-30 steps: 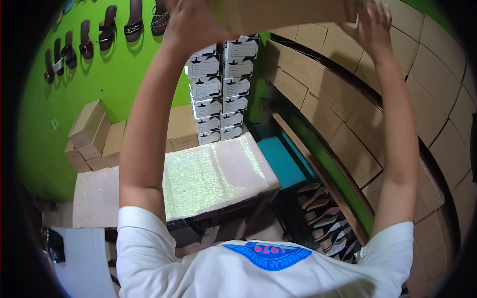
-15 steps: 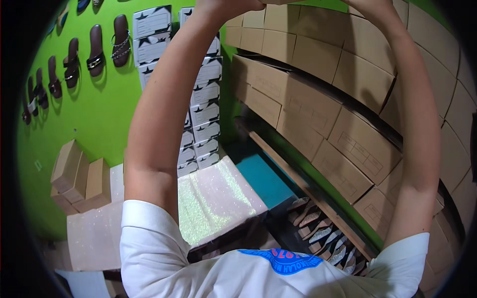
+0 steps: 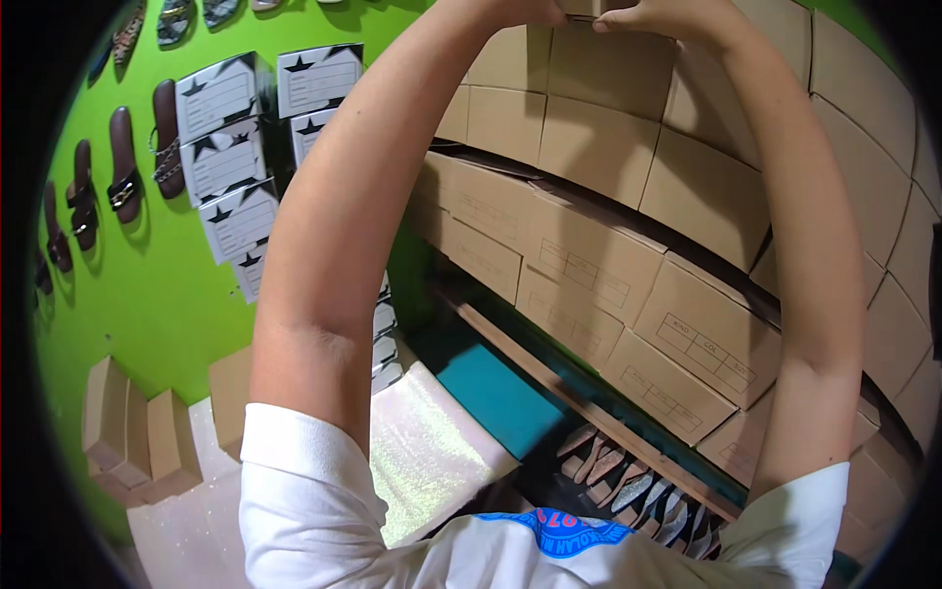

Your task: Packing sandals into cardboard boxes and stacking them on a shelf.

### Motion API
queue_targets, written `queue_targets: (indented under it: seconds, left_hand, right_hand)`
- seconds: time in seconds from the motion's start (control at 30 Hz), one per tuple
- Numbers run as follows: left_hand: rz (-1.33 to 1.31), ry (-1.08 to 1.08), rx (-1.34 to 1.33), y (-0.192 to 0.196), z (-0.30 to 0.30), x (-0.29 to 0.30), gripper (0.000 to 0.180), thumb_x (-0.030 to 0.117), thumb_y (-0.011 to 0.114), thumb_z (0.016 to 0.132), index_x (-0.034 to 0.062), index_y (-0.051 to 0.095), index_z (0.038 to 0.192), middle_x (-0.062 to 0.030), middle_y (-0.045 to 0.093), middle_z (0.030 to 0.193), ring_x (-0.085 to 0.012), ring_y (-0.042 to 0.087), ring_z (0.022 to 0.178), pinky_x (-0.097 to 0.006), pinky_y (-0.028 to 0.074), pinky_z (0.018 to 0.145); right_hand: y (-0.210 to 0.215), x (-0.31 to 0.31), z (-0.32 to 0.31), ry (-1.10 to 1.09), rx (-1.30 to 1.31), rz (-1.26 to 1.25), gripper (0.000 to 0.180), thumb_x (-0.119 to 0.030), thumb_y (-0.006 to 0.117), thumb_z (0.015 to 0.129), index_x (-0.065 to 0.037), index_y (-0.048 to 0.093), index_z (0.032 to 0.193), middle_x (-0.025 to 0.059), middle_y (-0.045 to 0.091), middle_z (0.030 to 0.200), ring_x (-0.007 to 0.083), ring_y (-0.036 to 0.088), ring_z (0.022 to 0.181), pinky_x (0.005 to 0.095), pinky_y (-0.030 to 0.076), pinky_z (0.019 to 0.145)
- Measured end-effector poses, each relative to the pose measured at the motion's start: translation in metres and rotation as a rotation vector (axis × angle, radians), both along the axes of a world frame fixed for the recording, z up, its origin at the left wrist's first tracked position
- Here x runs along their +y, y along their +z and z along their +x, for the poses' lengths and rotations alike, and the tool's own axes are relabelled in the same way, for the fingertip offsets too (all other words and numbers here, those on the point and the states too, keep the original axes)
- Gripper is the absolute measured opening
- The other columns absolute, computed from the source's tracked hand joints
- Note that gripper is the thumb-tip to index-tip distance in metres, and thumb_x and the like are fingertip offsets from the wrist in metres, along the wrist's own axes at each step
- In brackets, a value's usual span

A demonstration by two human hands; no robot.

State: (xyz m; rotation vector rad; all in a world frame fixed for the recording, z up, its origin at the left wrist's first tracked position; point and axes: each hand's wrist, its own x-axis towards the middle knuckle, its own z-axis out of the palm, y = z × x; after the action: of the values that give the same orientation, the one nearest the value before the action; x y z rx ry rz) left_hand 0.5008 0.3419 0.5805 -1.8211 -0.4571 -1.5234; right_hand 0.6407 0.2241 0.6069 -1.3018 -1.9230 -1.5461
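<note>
Far left, dark sandals point(image 3: 123, 172) are hanging on the green wall point(image 3: 147, 294), and a few small brown boxes point(image 3: 137, 437) are sitting on the glittery white counter point(image 3: 432, 452) below them. Next over, white shoe boxes with black stars point(image 3: 245, 147) are stacking up the wall in a column.

My left hand point(image 3: 530, 10) is reaching up overhead at the top edge; only the heel of it is showing, so I cannot tell whether its fingers are wrapping anything. It is pressing at the cardboard box point(image 3: 589, 8) at the very top of the view. My right hand point(image 3: 677, 15) is doing the same just beside it, fingers curling onto that box's lower edge, apparently gripping, though most of the grasp is getting cut off by the frame.

Step in hand, as I judge it: I'm working this box at the top row of the brown box stack point(image 3: 628, 226), both arms fully raised. The next move is probably calling for a firm two-handed hold and keeping the box level, since its neighbours are sitting tight around it.

The box itself: plain brown cardboard, only a sliver showing, matching the stacked ones. Lower right, loose sandals point(image 3: 638, 491) are lying in an open bin under the wooden shelf rail point(image 3: 589, 412).
</note>
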Motion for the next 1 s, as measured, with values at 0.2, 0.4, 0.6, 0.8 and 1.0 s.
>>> queue_targets:
  seconds: [0.2,0.4,0.6,0.8,1.0]
  left_hand:
    - [-0.169,-0.064,0.076,0.002,0.011,-0.008,0.103,0.042,0.077,0.052,0.0003,0.028,0.132,-0.0186,0.036,0.131,-0.0344,0.028,0.126,-0.042,0.019,0.108]
    - [-0.229,-0.601,0.095,0.0,0.031,0.049,0.084,0.049,0.06,0.076,-0.004,0.026,0.132,-0.0258,0.034,0.132,-0.0381,0.032,0.124,-0.04,0.024,0.105]
    - [-0.28,-0.72,-0.047,0.012,0.054,0.091,0.079,0.043,0.054,0.082,-0.006,0.021,0.134,-0.0296,0.032,0.131,-0.0375,0.03,0.125,-0.038,0.024,0.105]
    - [-0.37,-0.697,0.007,0.007,0.072,0.078,0.085,0.044,0.055,0.081,-0.0066,0.015,0.136,-0.0312,0.019,0.139,-0.038,0.018,0.132,-0.04,0.018,0.108]
    - [-0.353,-0.664,-0.02,0.01,0.074,0.084,0.086,0.044,0.056,0.08,-0.0073,0.016,0.136,-0.0312,0.019,0.139,-0.0385,0.02,0.131,-0.038,0.019,0.108]
  right_hand:
    - [0.011,-0.006,0.002,-0.109,-0.019,0.072,0.088,-0.036,0.074,0.051,-0.016,0.04,0.13,0.0176,0.043,0.124,0.0335,0.039,0.118,0.054,0.02,0.104]
    - [0.012,-0.003,0.009,-0.185,0.038,0.052,0.08,-0.039,0.071,0.049,-0.01,0.05,0.12,0.0181,0.048,0.115,0.0333,0.044,0.112,0.0552,0.021,0.103]
    - [0.014,-0.009,0.02,-0.258,0.08,0.025,0.078,-0.035,0.071,0.052,-0.014,0.047,0.123,0.0186,0.047,0.117,0.0333,0.042,0.115,0.0559,0.02,0.103]
    - [0.022,-0.013,0.064,0.325,-0.156,-0.3,0.08,-0.046,0.072,0.059,-0.018,0.044,0.129,0.0186,0.033,0.137,0.0343,0.022,0.131,0.0568,0.009,0.105]
    - [0.024,-0.006,0.068,0.338,-0.145,-0.271,0.08,-0.053,0.069,0.062,-0.02,0.043,0.13,0.0152,0.026,0.142,0.034,0.018,0.133,0.0556,0.007,0.106]
